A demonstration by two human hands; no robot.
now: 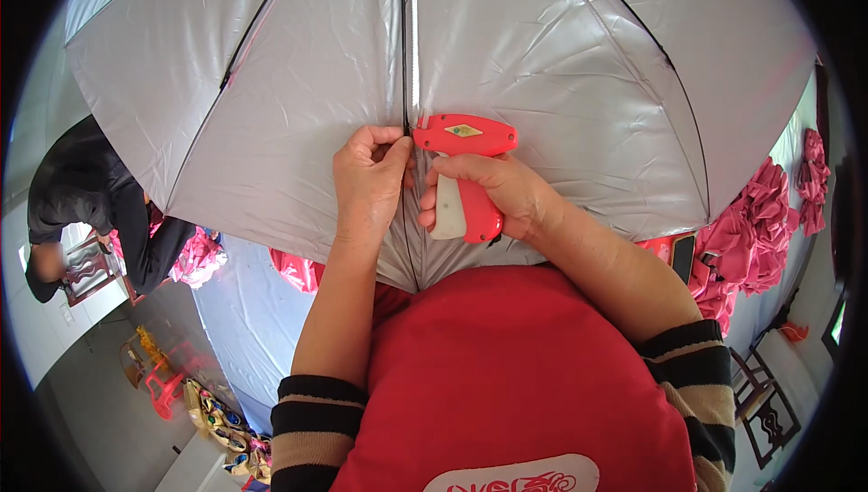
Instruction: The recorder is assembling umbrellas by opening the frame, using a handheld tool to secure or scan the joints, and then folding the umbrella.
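The left hand point(369, 180) pinches the silver umbrella canopy point(542, 67) shut along its black rib point(404, 40), while the right hand point(502, 193) is closed round a red tagging gun point(463, 162), nose against the seam. Those fingers sit close enough to get jabbed if the gun slips. Pink fabric bundles point(759, 221) crowd the right; the canopy's upper panels lie open.

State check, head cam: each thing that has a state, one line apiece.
Silver umbrella canopy: opened out, inner side toward the camera.
Umbrella rib: runs straight down to the hands, fabric pinched against it.
Red tagging gun: gripped, nose at the rib.
Left hand: closed, pinching the fabric at the rib.
Right hand: closed around the gun's handle.
Pink fabric pile: heaped at the right.
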